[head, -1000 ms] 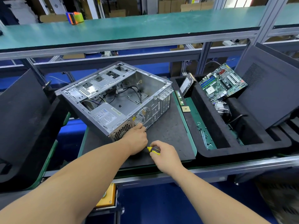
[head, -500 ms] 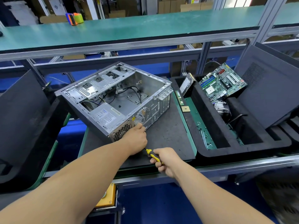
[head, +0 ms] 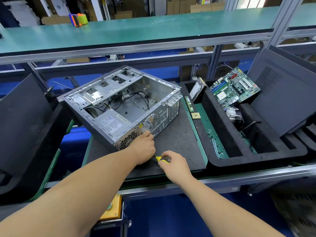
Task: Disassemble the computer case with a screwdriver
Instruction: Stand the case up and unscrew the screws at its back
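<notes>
An open silver computer case (head: 123, 103) lies on its side on a dark mat (head: 177, 137), its power supply (head: 111, 124) still inside at the near corner. My left hand (head: 143, 147) rests at the case's rear panel beside the power supply vent, fingers curled; whether it holds anything is hidden. My right hand (head: 174, 165) grips the yellow-and-black screwdriver (head: 161, 159) by its handle, just right of the left hand. The screwdriver's shaft points toward the left hand and is hidden behind it.
A black foam tray (head: 222, 161) on the right holds a motherboard (head: 234, 89), a hard drive (head: 198, 90), a heatsink and loose screws. A memory stick (head: 189, 103) and a CPU (head: 196, 115) lie beside it. Dark case panels (head: 283, 93) lean at both sides.
My right hand turned the screwdriver handle and shifted slightly up toward the left hand. The left hand and the case stayed in place.
</notes>
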